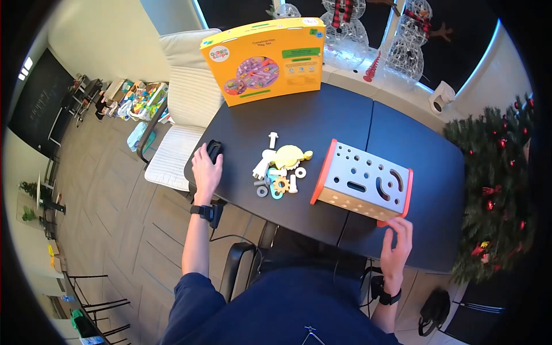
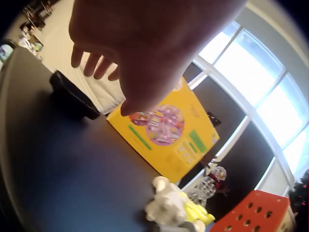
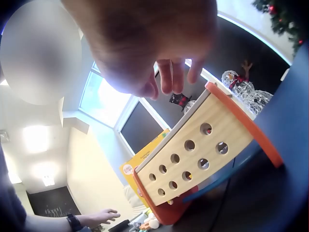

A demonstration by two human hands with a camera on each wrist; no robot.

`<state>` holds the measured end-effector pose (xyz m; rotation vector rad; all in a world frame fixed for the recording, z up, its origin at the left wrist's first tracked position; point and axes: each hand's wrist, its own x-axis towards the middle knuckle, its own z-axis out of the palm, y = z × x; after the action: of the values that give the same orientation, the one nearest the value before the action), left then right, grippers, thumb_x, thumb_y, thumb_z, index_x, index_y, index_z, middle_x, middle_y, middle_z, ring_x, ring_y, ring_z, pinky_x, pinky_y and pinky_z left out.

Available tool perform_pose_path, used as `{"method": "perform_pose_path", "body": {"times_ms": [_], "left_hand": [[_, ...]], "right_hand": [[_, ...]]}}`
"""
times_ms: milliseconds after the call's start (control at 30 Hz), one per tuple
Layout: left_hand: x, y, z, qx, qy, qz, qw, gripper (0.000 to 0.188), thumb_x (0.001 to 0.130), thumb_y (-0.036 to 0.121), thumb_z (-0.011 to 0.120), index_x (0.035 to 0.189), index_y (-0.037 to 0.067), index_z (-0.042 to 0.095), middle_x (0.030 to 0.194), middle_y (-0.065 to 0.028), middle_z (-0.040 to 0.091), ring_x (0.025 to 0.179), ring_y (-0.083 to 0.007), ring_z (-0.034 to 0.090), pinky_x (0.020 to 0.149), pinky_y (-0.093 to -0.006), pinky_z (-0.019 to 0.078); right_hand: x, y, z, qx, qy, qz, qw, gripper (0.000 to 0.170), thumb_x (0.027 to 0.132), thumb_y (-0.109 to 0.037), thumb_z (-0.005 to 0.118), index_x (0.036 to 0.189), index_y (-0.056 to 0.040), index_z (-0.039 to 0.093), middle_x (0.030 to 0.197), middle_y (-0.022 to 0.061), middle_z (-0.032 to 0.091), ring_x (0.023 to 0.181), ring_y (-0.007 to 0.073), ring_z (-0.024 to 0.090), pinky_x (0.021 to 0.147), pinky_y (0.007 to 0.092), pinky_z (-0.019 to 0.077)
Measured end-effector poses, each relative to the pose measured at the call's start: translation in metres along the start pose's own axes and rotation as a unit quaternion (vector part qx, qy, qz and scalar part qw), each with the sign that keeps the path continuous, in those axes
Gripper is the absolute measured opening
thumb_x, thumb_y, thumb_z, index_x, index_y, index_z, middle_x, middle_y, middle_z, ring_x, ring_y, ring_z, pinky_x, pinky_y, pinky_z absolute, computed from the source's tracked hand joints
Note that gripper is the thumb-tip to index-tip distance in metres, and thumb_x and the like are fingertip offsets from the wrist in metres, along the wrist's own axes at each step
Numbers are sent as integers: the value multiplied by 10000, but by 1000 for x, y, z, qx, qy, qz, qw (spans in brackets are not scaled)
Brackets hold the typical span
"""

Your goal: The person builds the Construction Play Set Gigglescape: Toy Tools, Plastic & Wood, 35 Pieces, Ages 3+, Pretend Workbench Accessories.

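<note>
My left hand [image 1: 207,172] hovers by the table's left edge with loose fingers, beside a black oblong object [image 1: 214,150]. That object also shows below the fingers in the left wrist view. At the front right, my right hand [image 1: 397,247] has its fingertips close to the red end of a toy workbench [image 1: 368,175]. This bench has a grey top with holes and slots, red ends and a wooden side with rows of holes [image 3: 189,145]. Between the hands lies a pile of toy parts: a yellow piece [image 1: 289,156], an orange gear [image 1: 281,184], white bolts [image 1: 293,184] and grey nuts [image 1: 262,191].
A yellow toy box [image 1: 267,63] stands at the table's back edge. A white chair [image 1: 184,121] sits beyond the left side. Wire snowmen [image 1: 405,52] line the window, and a decorated Christmas tree [image 1: 489,195] is at the right. A cable [image 1: 233,236] hangs by the left wrist.
</note>
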<state>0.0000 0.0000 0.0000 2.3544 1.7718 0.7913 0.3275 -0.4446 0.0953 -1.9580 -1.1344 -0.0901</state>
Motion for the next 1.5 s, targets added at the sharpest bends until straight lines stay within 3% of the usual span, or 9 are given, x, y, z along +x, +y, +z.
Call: {"method": "perform_pose_path", "body": {"times_ms": [133, 200, 333, 467, 567, 1000, 1200, 1233, 1500], "left_hand": [[-10, 60, -2, -85, -161, 112, 977, 634, 999, 300, 723, 1537, 45, 505, 1456, -233, 578, 1339, -419, 590, 1131, -505, 488], [-18, 102, -9, -64, -227, 86, 968, 653, 995, 334, 719, 1560, 96, 496, 1490, -213, 560, 1334, -403, 611, 1108, -513, 513], [-16, 124, 7, -2, -261, 118, 958, 642, 987, 314, 725, 1565, 151, 498, 1421, -173, 585, 1285, -391, 643, 1001, -521, 577], [-16, 135, 10, 4, -258, 136, 956, 490, 983, 291, 727, 1441, 157, 613, 1298, -160, 661, 1111, -410, 728, 889, -543, 599], [-14, 133, 14, 1, -248, 134, 959, 452, 974, 302, 746, 1395, 165, 657, 1262, -149, 701, 1095, -413, 733, 878, -538, 599], [-4, 141, 0, -28, -204, 122, 971, 472, 981, 315, 755, 1387, 106, 635, 1291, -172, 695, 1100, -436, 729, 893, -560, 588], [-8, 132, 13, -6, -226, 131, 965, 482, 981, 330, 755, 1394, 112, 635, 1290, -161, 697, 1091, -422, 734, 885, -547, 595], [-8, 137, 10, -3, -243, 112, 963, 493, 974, 342, 759, 1393, 110, 639, 1327, -154, 702, 1155, -404, 716, 921, -533, 583], [-12, 131, 22, -13, -212, 149, 966, 489, 994, 352, 740, 1397, 101, 626, 1272, -166, 686, 1062, -418, 736, 861, -547, 598]], "right_hand": [[7, 0, 1, -34, 46, 6, 998, 281, 956, 78, 650, 1223, -3, 684, 1323, 165, 623, 1229, 359, 632, 1044, 434, 520], [8, 1, 4, -62, 6, 12, 998, 392, 977, 16, 667, 1365, -27, 632, 1489, 173, 581, 1387, 377, 555, 1146, 459, 444], [16, -9, 8, -121, -56, 23, 991, 541, 998, -79, 698, 1512, -32, 534, 1623, 169, 511, 1529, 358, 442, 1249, 484, 324], [10, -2, 9, -158, -82, -4, 984, 532, 1010, -98, 696, 1512, -18, 538, 1625, 168, 509, 1557, 335, 417, 1272, 497, 310], [8, 0, 10, -166, -85, -9, 982, 533, 1011, -103, 697, 1513, -20, 539, 1631, 169, 503, 1566, 340, 406, 1282, 504, 300], [5, 7, 12, -161, -87, -15, 983, 544, 1004, -84, 686, 1523, -27, 532, 1654, 174, 478, 1583, 353, 380, 1295, 536, 285], [5, 7, 12, -160, -85, -17, 983, 556, 992, -63, 690, 1525, -32, 532, 1651, 171, 481, 1582, 354, 382, 1292, 542, 292], [5, 7, 12, -161, -86, -17, 983, 559, 990, -59, 691, 1525, -33, 532, 1650, 171, 481, 1581, 353, 383, 1292, 542, 292], [5, 7, 13, -160, -83, -14, 983, 562, 987, -48, 690, 1527, -32, 534, 1648, 166, 483, 1577, 349, 390, 1291, 529, 300]]}}
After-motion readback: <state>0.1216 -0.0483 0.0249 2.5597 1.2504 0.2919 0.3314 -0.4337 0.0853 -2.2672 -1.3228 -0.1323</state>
